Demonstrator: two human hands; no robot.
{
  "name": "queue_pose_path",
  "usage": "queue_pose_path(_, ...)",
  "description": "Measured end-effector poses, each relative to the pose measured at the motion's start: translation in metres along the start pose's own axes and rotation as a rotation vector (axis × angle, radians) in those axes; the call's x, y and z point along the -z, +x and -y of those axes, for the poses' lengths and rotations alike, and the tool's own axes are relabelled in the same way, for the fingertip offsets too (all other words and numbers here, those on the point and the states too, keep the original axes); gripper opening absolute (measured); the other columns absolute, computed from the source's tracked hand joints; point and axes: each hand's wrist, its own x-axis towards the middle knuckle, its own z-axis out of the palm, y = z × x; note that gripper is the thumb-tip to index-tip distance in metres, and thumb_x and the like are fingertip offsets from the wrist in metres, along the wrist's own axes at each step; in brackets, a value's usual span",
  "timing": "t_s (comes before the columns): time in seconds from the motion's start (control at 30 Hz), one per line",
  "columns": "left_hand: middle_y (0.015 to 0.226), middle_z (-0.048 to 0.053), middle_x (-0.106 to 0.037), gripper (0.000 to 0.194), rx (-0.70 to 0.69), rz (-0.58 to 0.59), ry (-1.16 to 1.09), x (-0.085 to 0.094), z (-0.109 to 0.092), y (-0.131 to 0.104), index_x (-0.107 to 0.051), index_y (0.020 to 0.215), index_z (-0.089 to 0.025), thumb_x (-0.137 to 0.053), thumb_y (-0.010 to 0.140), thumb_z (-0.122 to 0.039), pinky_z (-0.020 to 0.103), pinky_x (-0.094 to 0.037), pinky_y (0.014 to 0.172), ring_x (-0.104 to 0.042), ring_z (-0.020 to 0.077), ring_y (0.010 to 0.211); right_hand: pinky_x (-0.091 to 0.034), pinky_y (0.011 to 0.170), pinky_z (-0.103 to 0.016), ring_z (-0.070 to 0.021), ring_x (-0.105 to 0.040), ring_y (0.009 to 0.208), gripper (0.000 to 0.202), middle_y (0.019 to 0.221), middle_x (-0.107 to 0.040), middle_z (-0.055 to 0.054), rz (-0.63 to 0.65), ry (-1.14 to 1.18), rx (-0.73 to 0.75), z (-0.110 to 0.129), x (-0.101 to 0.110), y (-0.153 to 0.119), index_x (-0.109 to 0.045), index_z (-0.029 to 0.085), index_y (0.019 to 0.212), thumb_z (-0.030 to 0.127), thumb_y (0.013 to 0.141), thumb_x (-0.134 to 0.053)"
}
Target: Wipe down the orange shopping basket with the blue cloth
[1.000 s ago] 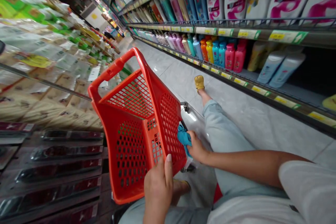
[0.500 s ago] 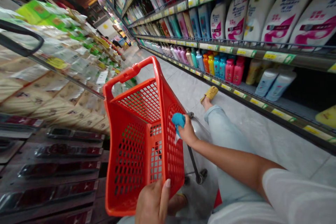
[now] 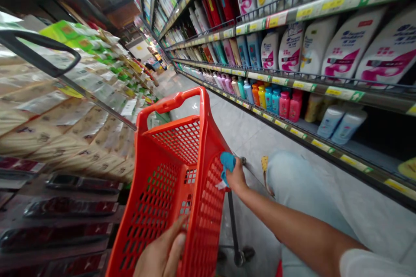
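A red plastic basket (image 3: 208, 207) with perforated sides hangs on a metal cart frame. My right hand (image 3: 236, 176) is closed on a crumpled blue cloth (image 3: 228, 161) against the basket's outer right side. A pale, thin end of something hangs below the cloth. At the basket's near end, low in the picture, my left hand (image 3: 162, 249) has its fingers bent over the red plastic, thumb beside the index finger. The near rim under it is hidden.
Shelves of shampoo bottles (image 3: 344, 52) line the right side. Stacked packaged goods (image 3: 87, 117) stand on the left, with a dark cart handle (image 3: 42, 52) above them. My bent knee (image 3: 289, 173) is right of the basket, above the tiled floor (image 3: 256, 134).
The view has tilted up and the basket sits lower and nearer. My left hand has shifted left. My right hand and the cloth appear slightly lower and further right; my knee has come forward.
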Motion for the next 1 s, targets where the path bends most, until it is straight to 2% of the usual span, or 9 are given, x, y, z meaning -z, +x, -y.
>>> queue_pose_path(0.07, 0.12, 0.003, -0.076, 0.049, 0.097, -0.002, -0.057, -0.006, -0.006, 0.048, -0.053, 0.144, -0.029, -0.044, 0.098, -0.045, 0.031, -0.062, 0.09, -0.074, 0.0199, 0.106, -0.053, 0.099, -0.047, -0.027, -0.064, 0.109, 0.053, 0.115, -0.06, -0.012, 0.028, 0.015, 0.071, 0.003, -0.001, -0.021, -0.048, 0.021, 0.121, 0.002, 0.072, -0.053)
queue_pose_path(0.13, 0.133, 0.009, -0.069, 0.058, 0.123, -0.055, -0.147, -0.017, -0.017, 0.09, -0.048, 0.148, -0.02, -0.038, 0.099, -0.05, 0.038, -0.055, 0.104, -0.067, 0.0224, 0.121, -0.05, 0.105, -0.045, -0.0251, -0.061, 0.116, 0.056, 0.121, -0.059, -0.011, 0.086, 0.071, 0.324, 0.025, 0.0, -0.029, -0.048, 0.023, 0.125, 0.002, 0.073, -0.054)
queue_pose_path(0.2, 0.139, 0.011, -0.065, 0.058, 0.131, -0.046, -0.179, -0.03, -0.024, 0.117, -0.05, 0.145, -0.02, -0.038, 0.099, -0.052, 0.044, -0.05, 0.109, -0.064, 0.0253, 0.127, -0.045, 0.111, -0.043, -0.0233, -0.057, 0.124, 0.057, 0.128, -0.056, -0.01, 0.169, 0.128, 0.594, 0.048, 0.0, -0.02, -0.049, 0.024, 0.128, 0.004, 0.075, -0.056)
queue_pose_path(0.27, 0.14, 0.011, -0.064, 0.057, 0.166, -0.056, -0.185, -0.042, -0.025, 0.128, -0.05, 0.145, -0.021, -0.041, 0.098, -0.051, 0.046, -0.051, 0.107, -0.064, 0.0269, 0.125, -0.043, 0.114, -0.042, -0.023, -0.054, 0.128, 0.055, 0.129, -0.055, -0.01, 0.211, 0.135, 0.661, 0.055, -0.001, 0.002, -0.051, 0.024, 0.127, 0.006, 0.075, -0.057)
queue_pose_path(0.43, 0.143, 0.012, -0.062, 0.057, 0.181, -0.089, -0.223, -0.054, -0.012, 0.119, -0.045, 0.148, -0.018, -0.045, 0.097, -0.044, 0.039, -0.055, 0.103, -0.064, 0.0245, 0.125, -0.051, 0.101, -0.042, -0.0249, -0.062, 0.113, 0.057, 0.116, -0.061, -0.01, 0.029, 0.018, 0.025, -0.012, -0.018, 0.024, -0.052, 0.02, 0.122, 0.002, 0.068, -0.052)
queue_pose_path(0.53, 0.144, 0.011, -0.061, 0.056, 0.11, -0.087, -0.189, -0.054, -0.008, 0.114, -0.044, 0.15, -0.019, -0.045, 0.098, -0.039, 0.039, -0.053, 0.105, -0.062, 0.0241, 0.128, -0.055, 0.09, -0.041, -0.024, -0.066, 0.097, 0.058, 0.107, -0.062, -0.009, -0.008, 0.022, -0.088, -0.042, -0.033, 0.002, -0.048, 0.019, 0.123, 0.002, 0.067, -0.05)
queue_pose_path(0.67, 0.143, 0.011, -0.062, 0.055, -0.01, -0.097, -0.155, -0.051, -0.006, 0.111, -0.043, 0.152, -0.02, -0.047, 0.099, -0.033, 0.037, -0.054, 0.106, -0.062, 0.0231, 0.129, -0.05, 0.102, -0.043, -0.0239, -0.061, 0.111, 0.058, 0.118, -0.058, -0.011, -0.094, 0.104, 0.075, -0.008, -0.032, 0.01, -0.045, 0.02, 0.125, 0.004, 0.07, -0.052)
queue_pose_path(0.83, 0.148, 0.008, -0.058, 0.056, -0.197, -0.094, -0.085, -0.045, -0.005, 0.105, -0.038, 0.154, -0.025, -0.048, 0.099, -0.026, 0.035, -0.051, 0.109, -0.059, 0.0207, 0.132, -0.045, 0.109, -0.043, -0.0225, -0.056, 0.121, 0.052, 0.124, -0.053, -0.01, -0.196, 0.168, 0.659, 0.075, 0.009, 0.064, -0.046, 0.024, 0.129, 0.007, 0.08, -0.05)
queue_pose_path(1.0, 0.143, 0.006, -0.063, 0.055, -0.335, -0.067, -0.037, -0.033, -0.002, 0.098, -0.038, 0.152, -0.027, -0.049, 0.099, -0.024, 0.031, -0.052, 0.106, -0.063, 0.0189, 0.128, -0.047, 0.106, -0.044, -0.0241, -0.055, 0.12, 0.056, 0.122, -0.049, -0.01, -0.13, 0.051, 0.736, 0.066, 0.043, 0.038, -0.048, 0.025, 0.126, 0.003, 0.074, -0.05)
